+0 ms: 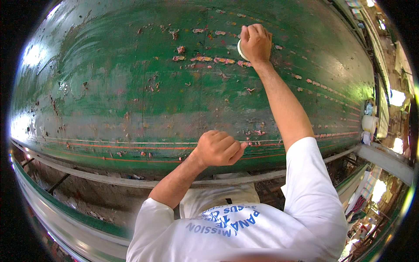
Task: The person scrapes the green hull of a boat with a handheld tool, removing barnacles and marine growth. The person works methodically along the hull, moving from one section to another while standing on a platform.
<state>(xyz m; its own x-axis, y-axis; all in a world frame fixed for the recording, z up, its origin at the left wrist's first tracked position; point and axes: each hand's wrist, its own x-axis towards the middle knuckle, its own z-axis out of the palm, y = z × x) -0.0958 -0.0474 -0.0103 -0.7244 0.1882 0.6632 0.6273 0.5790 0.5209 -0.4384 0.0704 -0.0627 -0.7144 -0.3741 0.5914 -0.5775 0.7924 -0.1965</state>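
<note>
A long green table (109, 87) stretches across the view, its painted surface scuffed and smeared. Far out over it, my right hand (257, 41) is closed on a pale, round-edged piece (242, 50), pressed to the surface; most of that piece is hidden under the fingers. Close to the right hand runs a broken row of pink and yellow residue (224, 60). Near the table's front edge, my left hand (218, 148) is curled into a fist, knuckles up, over the orange and white lines. Whatever lies inside that fist is hidden.
Small pink lumps (181, 49) and crumbs dot the table. A pale rail (118, 177) runs along its near edge. At the right end sit a whitish container (369, 123) and a grey beam (388, 163). Another long green-edged table (74, 214) lies at lower left.
</note>
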